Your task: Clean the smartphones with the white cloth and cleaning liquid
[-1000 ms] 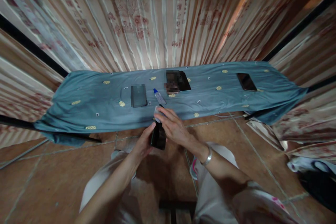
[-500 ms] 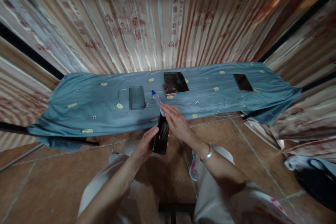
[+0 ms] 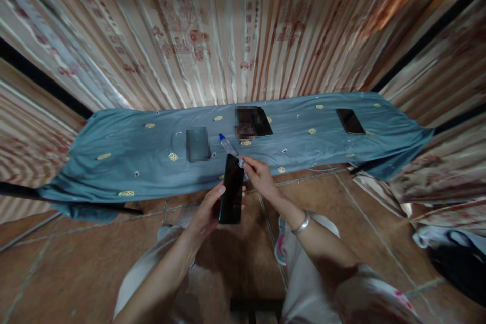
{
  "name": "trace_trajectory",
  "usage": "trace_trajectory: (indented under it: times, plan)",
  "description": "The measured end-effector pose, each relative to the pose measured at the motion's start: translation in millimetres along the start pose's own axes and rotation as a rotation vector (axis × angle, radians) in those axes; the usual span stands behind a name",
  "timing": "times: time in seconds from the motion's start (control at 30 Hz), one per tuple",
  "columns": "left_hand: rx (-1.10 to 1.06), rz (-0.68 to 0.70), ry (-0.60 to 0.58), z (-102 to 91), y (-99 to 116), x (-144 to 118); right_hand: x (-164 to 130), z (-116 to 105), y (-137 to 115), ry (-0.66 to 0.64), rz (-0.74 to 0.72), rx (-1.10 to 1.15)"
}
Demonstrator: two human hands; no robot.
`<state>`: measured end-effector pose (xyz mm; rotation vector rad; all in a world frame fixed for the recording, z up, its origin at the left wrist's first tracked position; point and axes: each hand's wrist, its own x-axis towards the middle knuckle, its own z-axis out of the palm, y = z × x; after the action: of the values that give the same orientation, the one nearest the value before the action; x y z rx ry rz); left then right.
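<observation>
A black smartphone (image 3: 232, 193) is gripped in my left hand (image 3: 208, 208), thumb along its left edge and fingertips showing at its right edge. Its dark, glossy face points up toward me. At the phone's upper right corner, my right hand (image 3: 261, 178) pinches a small pale piece (image 3: 240, 162), too small to name, against or close to that corner. Just beyond the phone's top end lies a clear bottle with a blue tip (image 3: 227, 145) on the blue cloth (image 3: 152, 147); the phone hides its near end.
A blurred-out flat item (image 3: 198, 145) rests left of the bottle. Behind it are another blurred item (image 3: 246, 122) and a dark phone-like slab (image 3: 265, 121) side by side. Farther right lies a dark phone (image 3: 350, 121). A patterned curtain (image 3: 212, 30) hangs behind the cloth-covered table.
My right hand has gone from stretched fingers over the phone's top to a pinch at its upper right corner. The phone's top end has come up slightly and more of its face shows.
</observation>
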<state>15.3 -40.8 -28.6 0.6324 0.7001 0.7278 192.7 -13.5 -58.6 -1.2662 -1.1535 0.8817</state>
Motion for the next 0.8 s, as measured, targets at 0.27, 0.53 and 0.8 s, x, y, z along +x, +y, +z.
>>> trace_trajectory:
  times: [0.27,0.53,0.8]
  plan:
    - [-0.017,0.007,-0.035,1.2,0.8,6.2,8.2,2.8,-7.3,-0.052,0.369,0.651]
    - [-0.077,0.027,0.010,4.8,7.4,11.6,1.2,9.3,-8.4,-0.123,0.503,0.753]
    - [-0.128,-0.009,0.006,-5.4,6.7,15.5,-0.9,11.6,-8.6,-0.165,0.519,0.714]
